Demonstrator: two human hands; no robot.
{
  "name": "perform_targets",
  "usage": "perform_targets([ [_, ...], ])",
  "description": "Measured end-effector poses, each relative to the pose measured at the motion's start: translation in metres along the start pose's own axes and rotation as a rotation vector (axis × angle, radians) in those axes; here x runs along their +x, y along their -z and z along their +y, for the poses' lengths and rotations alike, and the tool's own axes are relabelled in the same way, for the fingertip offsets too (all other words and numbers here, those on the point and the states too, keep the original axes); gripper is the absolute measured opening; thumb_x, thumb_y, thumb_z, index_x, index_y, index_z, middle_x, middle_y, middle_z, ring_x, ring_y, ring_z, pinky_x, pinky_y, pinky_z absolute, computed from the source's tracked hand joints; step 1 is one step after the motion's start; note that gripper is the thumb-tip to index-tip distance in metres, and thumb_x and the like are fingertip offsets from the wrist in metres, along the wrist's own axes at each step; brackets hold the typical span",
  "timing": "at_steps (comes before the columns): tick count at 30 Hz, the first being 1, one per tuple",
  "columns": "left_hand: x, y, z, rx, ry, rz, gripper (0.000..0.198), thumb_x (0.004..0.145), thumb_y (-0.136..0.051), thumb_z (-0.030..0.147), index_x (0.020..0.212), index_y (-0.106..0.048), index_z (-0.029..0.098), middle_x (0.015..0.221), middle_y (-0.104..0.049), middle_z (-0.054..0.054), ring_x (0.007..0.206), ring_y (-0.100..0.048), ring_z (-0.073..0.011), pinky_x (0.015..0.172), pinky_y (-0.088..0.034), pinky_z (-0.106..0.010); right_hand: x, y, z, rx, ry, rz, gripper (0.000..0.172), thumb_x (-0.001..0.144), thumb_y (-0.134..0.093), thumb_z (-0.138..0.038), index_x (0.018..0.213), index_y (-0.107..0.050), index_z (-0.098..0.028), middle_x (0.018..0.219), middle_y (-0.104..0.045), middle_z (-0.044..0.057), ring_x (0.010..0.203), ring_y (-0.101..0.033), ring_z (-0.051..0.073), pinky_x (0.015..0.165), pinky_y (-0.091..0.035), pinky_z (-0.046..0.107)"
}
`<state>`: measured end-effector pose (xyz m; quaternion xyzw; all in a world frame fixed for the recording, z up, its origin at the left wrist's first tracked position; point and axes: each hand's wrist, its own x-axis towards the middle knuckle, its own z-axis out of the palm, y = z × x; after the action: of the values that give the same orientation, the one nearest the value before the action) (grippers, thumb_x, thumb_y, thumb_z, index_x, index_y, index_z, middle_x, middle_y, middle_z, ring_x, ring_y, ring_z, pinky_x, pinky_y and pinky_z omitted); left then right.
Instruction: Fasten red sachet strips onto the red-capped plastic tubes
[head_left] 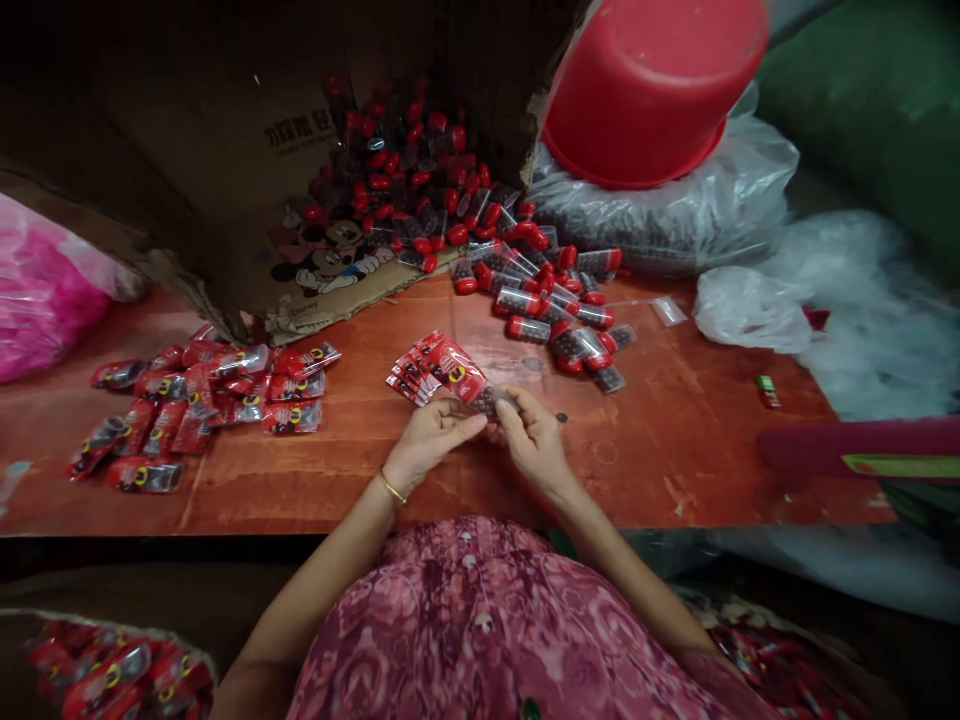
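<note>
My left hand (431, 440) and my right hand (536, 440) meet above the table's near side, fingers closed on one small red-labelled plastic packet (465, 375). Its red printed end points away from me, while the dark, see-through end lies between my thumbs. Just beyond my left hand, several red printed cards (412, 375) lie fanned out. Clear tubes with red caps and dark contents (555, 300) are heaped ahead of my right hand. To the left is a loose pile of red-labelled packets (202, 390).
An open carton (322, 295) on its side holds more red-capped tubes. A red tub (660, 90) sits upside down on a filled plastic bag (660, 235). Pink plastic (45, 280) lies left. Crumpled clear bags (757, 305) and a small green-and-red item (768, 391) are at right.
</note>
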<state>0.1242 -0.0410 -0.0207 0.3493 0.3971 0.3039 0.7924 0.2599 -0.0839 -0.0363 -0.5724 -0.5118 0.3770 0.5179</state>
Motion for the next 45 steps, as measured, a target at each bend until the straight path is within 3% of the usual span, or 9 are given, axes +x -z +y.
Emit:
perform_targets([
  [7,0.017,-0.005,0.000,-0.187,-0.241,0.250,0.038,0.054,-0.079,0.044,0.071,-0.065,0.013,0.067,-0.066,0.000,0.065,-0.059,-0.0105,0.066,-0.046,-0.022,-0.003,-0.014,-0.001,0.128,-0.072,-0.037,0.028,0.086,-0.048,-0.042,0.100,-0.056,-0.020,0.061,-0.052,-0.004,0.049,-0.048,0.010,0.048,-0.044,0.024],
  [15,0.013,-0.015,-0.002,-0.138,-0.199,0.142,0.038,0.065,-0.071,0.048,0.079,-0.062,0.014,0.051,-0.056,0.004,0.034,-0.042,-0.0053,0.033,-0.029,-0.018,0.007,-0.035,-0.010,0.453,-0.201,0.072,0.028,0.081,-0.057,-0.047,0.085,-0.041,-0.024,0.046,-0.042,-0.013,0.036,-0.042,0.006,0.040,-0.039,0.018],
  [24,0.008,-0.002,0.008,-0.279,-0.166,0.202,0.036,0.055,-0.081,0.038,0.075,-0.065,0.014,0.070,-0.069,-0.001,0.071,-0.065,-0.0136,0.060,-0.047,-0.019,0.016,-0.038,0.009,0.347,-0.121,-0.032,0.031,0.073,-0.064,-0.048,0.083,-0.051,-0.022,0.064,-0.054,-0.006,0.044,-0.049,0.007,0.044,-0.043,0.022],
  [28,0.004,0.008,0.017,-0.302,-0.083,0.256,0.022,0.067,-0.075,0.030,0.075,-0.063,0.014,0.072,-0.071,-0.002,0.073,-0.067,-0.0132,0.066,-0.050,-0.020,0.030,-0.044,0.010,0.075,0.016,-0.021,0.028,0.078,-0.058,-0.048,0.077,-0.053,-0.021,0.066,-0.057,-0.002,0.056,-0.053,0.012,0.055,-0.047,0.026],
  [31,-0.001,0.043,0.045,-0.323,-0.087,0.393,0.013,0.083,-0.058,0.027,0.078,-0.062,0.016,0.080,-0.072,-0.003,0.078,-0.068,-0.0127,0.073,-0.052,-0.024,0.049,-0.017,0.007,-0.412,0.135,0.070,0.031,0.083,-0.052,-0.047,0.093,-0.059,-0.018,0.089,-0.065,0.008,0.082,-0.058,0.020,0.077,-0.047,0.037],
  [35,-0.012,0.092,0.082,-0.449,-0.356,0.693,0.042,0.090,-0.033,0.051,0.079,-0.060,0.020,0.088,-0.072,-0.003,0.096,-0.064,-0.0105,0.081,-0.050,-0.021,0.075,0.044,0.023,-1.033,-0.002,0.433,0.042,0.083,-0.052,-0.040,0.112,-0.056,-0.009,0.123,-0.052,0.024,0.117,-0.039,0.038,0.094,-0.027,0.060],
  [38,-0.012,0.091,0.080,-0.479,-0.348,0.695,0.057,0.088,-0.025,0.060,0.083,-0.061,0.016,0.092,-0.072,-0.007,0.103,-0.062,-0.0140,0.088,-0.049,-0.025,0.078,0.061,0.045,-1.243,-0.048,0.386,0.042,0.084,-0.050,-0.033,0.117,-0.054,-0.007,0.130,-0.047,0.026,0.124,-0.032,0.040,0.096,-0.018,0.064],
  [41,0.007,0.063,0.055,-0.093,-0.250,0.640,0.037,0.080,-0.052,0.050,0.089,-0.064,0.016,0.098,-0.071,-0.011,0.097,-0.065,-0.0205,0.089,-0.049,-0.036,0.066,0.047,0.059,-1.281,0.041,0.274,0.042,0.087,-0.045,-0.034,0.120,-0.054,-0.010,0.133,-0.047,0.022,0.126,-0.031,0.037,0.099,-0.016,0.061],
  [45,0.047,0.038,0.031,0.932,-0.427,0.521,0.026,0.074,-0.065,0.034,0.095,-0.071,0.020,0.124,-0.061,-0.012,0.124,-0.048,-0.0291,0.106,-0.030,-0.047,0.052,0.025,0.062,-1.239,0.103,0.212,0.048,0.088,-0.040,-0.041,0.125,-0.050,-0.011,0.136,-0.045,0.021,0.127,-0.031,0.034,0.101,-0.018,0.058],
])
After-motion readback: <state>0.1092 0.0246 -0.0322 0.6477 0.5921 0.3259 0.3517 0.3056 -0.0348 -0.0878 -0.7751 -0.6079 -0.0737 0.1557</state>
